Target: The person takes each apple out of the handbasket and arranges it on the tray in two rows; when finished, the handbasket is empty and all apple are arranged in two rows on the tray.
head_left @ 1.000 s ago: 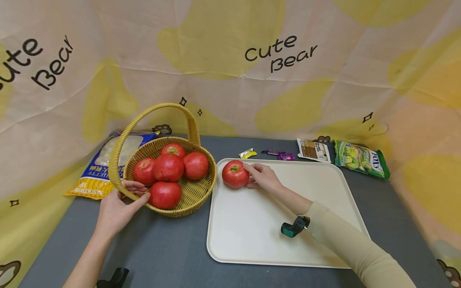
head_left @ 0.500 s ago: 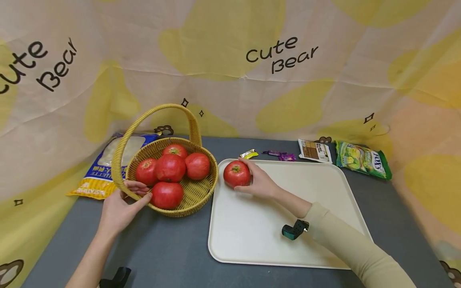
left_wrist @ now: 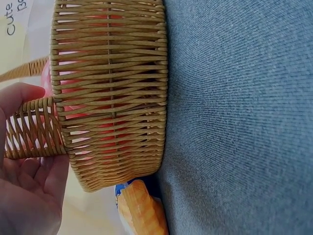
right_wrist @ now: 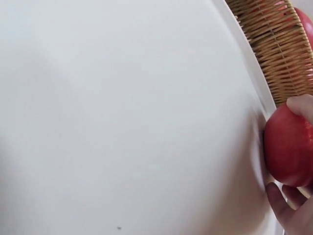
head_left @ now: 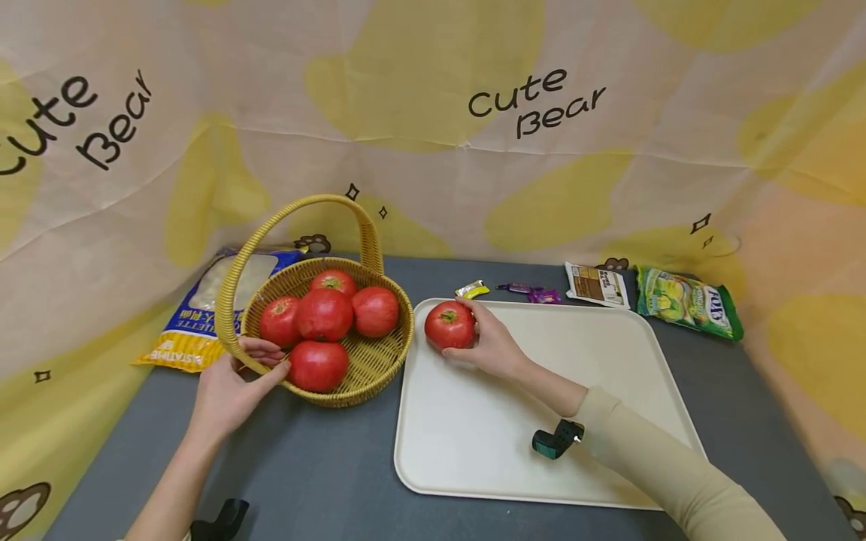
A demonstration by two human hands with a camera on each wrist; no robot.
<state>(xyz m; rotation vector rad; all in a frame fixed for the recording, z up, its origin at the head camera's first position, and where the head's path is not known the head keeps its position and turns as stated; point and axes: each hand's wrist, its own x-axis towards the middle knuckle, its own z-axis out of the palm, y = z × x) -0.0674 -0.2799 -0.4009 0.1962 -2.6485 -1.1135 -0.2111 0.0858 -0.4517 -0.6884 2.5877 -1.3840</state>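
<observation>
My right hand [head_left: 496, 346] is curled round a fruit [head_left: 449, 325] from its right side, thumb and fingers on opposite sides. The fruit is at the far left corner of the tray [head_left: 528, 421], close to the basket [head_left: 368, 368]; I cannot tell whether its underside touches the tray. My left hand [head_left: 230, 398] grips the foot of the handle [head_left: 233, 300], the thumb on one side and the fingers on the other.

The fruit's skin looks smooth and round, so I judge that a loose hold could let it slip or roll over the tray's low rim. A careless move to the left could knock it against the basket wall. Pulling hard on the handle might tip the basket, and the five other fruits [head_left: 325, 315] in it could tumble; the front one lies right beside my left thumb.

My right forearm slants in low over the tray from the near right, its sleeve [head_left: 676, 466] reaching almost to the wrist, with the wrist camera [head_left: 558, 439] hanging on the near side. My left forearm rises from the near left.

Farther out, a bag [head_left: 179, 342] lies behind the basket's left side, and sweets [head_left: 472, 289] and a green packet [head_left: 688, 302] lie beyond the tray.
</observation>
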